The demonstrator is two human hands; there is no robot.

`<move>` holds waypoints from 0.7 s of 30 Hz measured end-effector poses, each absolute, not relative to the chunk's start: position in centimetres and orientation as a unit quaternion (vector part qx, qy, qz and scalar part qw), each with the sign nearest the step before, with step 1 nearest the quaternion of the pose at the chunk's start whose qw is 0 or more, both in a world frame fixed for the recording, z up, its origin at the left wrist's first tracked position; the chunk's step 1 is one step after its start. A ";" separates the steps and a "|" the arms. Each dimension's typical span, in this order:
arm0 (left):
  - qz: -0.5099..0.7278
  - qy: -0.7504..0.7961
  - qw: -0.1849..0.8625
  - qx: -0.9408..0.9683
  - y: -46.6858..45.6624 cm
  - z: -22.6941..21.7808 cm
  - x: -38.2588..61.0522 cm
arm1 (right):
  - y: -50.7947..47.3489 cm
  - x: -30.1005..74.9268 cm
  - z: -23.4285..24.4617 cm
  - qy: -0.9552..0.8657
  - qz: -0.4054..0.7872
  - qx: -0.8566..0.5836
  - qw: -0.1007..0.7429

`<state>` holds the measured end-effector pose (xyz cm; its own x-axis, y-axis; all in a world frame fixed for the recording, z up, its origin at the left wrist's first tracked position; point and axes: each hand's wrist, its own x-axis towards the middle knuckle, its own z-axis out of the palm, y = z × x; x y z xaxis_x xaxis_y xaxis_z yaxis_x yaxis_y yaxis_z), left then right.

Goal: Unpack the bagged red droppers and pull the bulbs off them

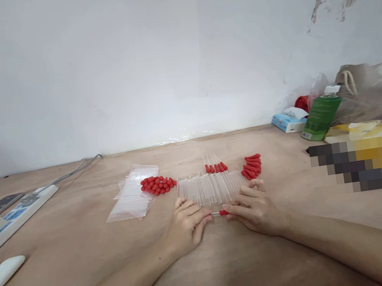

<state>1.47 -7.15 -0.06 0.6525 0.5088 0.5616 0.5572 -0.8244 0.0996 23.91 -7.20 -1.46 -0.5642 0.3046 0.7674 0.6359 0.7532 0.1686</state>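
Note:
Between finger and thumb, my left hand (190,223) pinches a clear dropper tube (215,214). My right hand (255,207) grips a red rubber bulb (223,213) at the tube's right end; how far the two overlap is hidden by my fingers. Just beyond the hands lies a row of clear tubes (206,189). A pile of red bulbs (157,184) sits to the left of the row, and a smaller fan of bulbs (252,166) to the right. Behind the row are several droppers (216,168) with red bulbs on their tubes, bulbs towards me.
Clear plastic zip bags (131,196) lie left of the bulb pile. Farther left are a power strip (26,211) and a white device (6,273). At the right stand a tissue pack (289,120), a tilted green bottle (322,114) and plastic bags (369,94). A wall closes off the back.

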 end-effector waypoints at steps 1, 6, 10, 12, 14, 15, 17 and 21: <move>-0.297 -0.292 0.041 -0.908 -7.2 -0.1 1.5 | -7.3 23.8 -1.5 -0.857 -0.219 -0.275 0.378; -0.295 -0.280 0.033 -0.913 -7.2 -0.1 1.2 | -7.5 24.4 -1.4 -0.860 -0.225 -0.275 0.365; -0.333 -0.340 0.045 -0.878 -6.7 -0.2 -1.0 | -7.2 26.6 -1.2 -0.825 -0.258 -0.340 0.370; -0.355 -0.363 0.057 -0.860 -6.4 -0.3 -2.0 | -7.0 27.5 -1.3 -0.817 -0.248 -0.345 0.389; -0.370 -0.362 0.048 -0.854 -6.3 -0.4 -2.5 | -6.7 27.7 -1.5 -0.823 -0.205 -0.323 0.419; -0.376 -0.360 0.040 -0.853 -6.3 -0.4 -2.5 | -6.5 27.7 -1.6 -0.825 -0.176 -0.313 0.436; -0.383 -0.352 0.030 -0.853 -6.3 -0.3 -2.2 | -5.9 27.5 -1.5 -0.816 -0.126 -0.313 0.470; -0.387 -0.320 0.040 -0.864 -5.9 0.3 -0.6 | -3.3 28.1 0.1 -0.761 -0.074 -0.399 0.506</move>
